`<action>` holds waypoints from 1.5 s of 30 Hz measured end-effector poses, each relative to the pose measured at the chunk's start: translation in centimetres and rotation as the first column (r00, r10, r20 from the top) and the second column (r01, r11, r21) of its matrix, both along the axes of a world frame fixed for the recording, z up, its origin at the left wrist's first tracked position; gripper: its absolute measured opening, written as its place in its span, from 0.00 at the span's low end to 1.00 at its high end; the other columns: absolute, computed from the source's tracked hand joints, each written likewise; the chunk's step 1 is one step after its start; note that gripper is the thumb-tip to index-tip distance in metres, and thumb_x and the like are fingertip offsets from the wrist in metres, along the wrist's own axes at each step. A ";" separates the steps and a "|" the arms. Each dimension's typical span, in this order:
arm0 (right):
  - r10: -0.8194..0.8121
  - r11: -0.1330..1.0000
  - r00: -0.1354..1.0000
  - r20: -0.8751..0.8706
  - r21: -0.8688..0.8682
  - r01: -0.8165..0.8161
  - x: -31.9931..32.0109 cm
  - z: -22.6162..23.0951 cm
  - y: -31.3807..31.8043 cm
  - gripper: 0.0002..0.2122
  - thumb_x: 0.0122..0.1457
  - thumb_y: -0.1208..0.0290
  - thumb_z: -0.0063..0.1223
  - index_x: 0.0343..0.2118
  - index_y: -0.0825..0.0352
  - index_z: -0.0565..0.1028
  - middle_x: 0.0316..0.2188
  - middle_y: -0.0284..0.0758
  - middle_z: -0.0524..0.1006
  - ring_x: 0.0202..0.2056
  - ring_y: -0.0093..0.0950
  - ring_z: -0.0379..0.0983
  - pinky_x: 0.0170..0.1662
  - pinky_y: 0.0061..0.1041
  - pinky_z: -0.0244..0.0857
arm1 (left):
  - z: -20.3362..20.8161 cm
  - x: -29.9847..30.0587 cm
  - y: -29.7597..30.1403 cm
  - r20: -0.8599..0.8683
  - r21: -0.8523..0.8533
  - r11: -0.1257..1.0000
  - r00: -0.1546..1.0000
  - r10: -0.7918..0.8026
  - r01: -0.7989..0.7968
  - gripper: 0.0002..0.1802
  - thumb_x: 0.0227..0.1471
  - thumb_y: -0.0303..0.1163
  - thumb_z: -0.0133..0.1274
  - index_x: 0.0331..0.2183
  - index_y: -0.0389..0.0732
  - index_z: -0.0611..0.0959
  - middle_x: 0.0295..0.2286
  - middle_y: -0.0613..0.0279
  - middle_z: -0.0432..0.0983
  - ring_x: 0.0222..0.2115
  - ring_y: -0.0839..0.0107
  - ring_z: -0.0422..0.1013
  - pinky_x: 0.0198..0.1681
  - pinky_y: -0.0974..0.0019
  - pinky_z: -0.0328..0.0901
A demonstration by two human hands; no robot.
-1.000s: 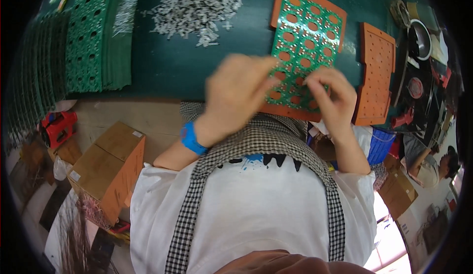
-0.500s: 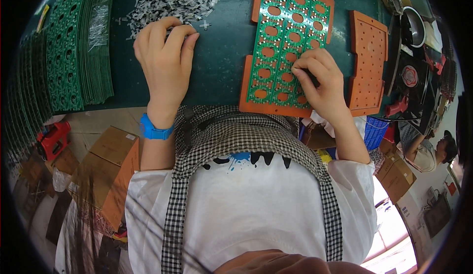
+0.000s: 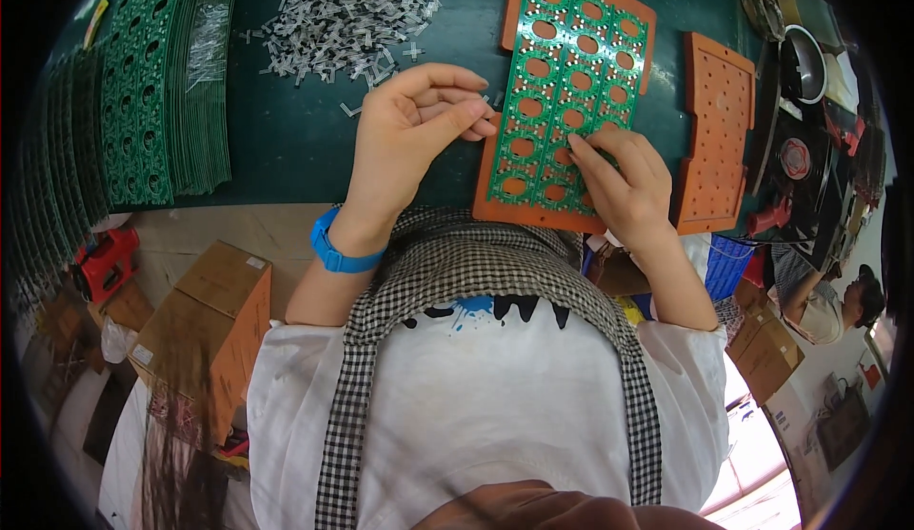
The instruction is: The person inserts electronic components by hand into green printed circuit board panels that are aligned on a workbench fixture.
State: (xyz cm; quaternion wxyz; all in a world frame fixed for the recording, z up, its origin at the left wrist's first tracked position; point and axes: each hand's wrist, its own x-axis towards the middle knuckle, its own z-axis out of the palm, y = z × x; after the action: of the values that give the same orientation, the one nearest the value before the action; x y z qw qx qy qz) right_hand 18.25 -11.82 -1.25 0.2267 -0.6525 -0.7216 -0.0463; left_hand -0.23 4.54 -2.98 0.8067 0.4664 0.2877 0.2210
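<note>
A green circuit board panel [image 3: 562,92] with rows of oval holes lies on an orange fixture plate [image 3: 514,208]. My left hand [image 3: 414,135], a blue watch at its wrist, is at the panel's left edge with fingers curled and thumb against them. A small translucent part [image 3: 497,101] shows at its fingertips, like those in the pile [image 3: 352,16] of small clear-and-black parts at the far left. My right hand [image 3: 628,187] rests over the panel's lower right, thumb and forefinger pinched at the board; whatever is between them is hidden.
Stacked green circuit boards [image 3: 143,82] stand at the table's left. Right of the fixture lies a second orange plate [image 3: 716,130] with small holes. Cardboard boxes [image 3: 214,292] sit on the floor at left, a blue crate [image 3: 728,263] at right. Another person [image 3: 828,306] is far right.
My left hand has moved right, from the pile of small parts to the panel's left edge. My right hand stays over the panel, its fingers slightly shifted. The whole view has shifted a little.
</note>
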 end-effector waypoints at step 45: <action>-0.049 0.973 0.944 -0.325 -0.227 -0.028 3.4 1.2 4.0 0.04 0.51 0.79 0.55 0.28 0.68 0.71 0.29 0.35 0.72 0.34 0.34 0.70 0.37 0.30 0.66 | 0.2 -0.1 -0.9 -0.041 0.061 0.995 0.996 0.076 -0.074 0.15 0.50 0.17 0.54 0.43 0.30 0.76 0.33 0.55 0.78 0.35 0.72 0.75 0.40 0.74 0.70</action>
State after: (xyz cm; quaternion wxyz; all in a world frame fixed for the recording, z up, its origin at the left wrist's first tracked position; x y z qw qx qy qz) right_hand 21.61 -7.80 -0.08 0.2668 -0.6768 -0.6706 0.1454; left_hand -0.36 3.66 -2.77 0.7771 0.4838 0.3160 0.2495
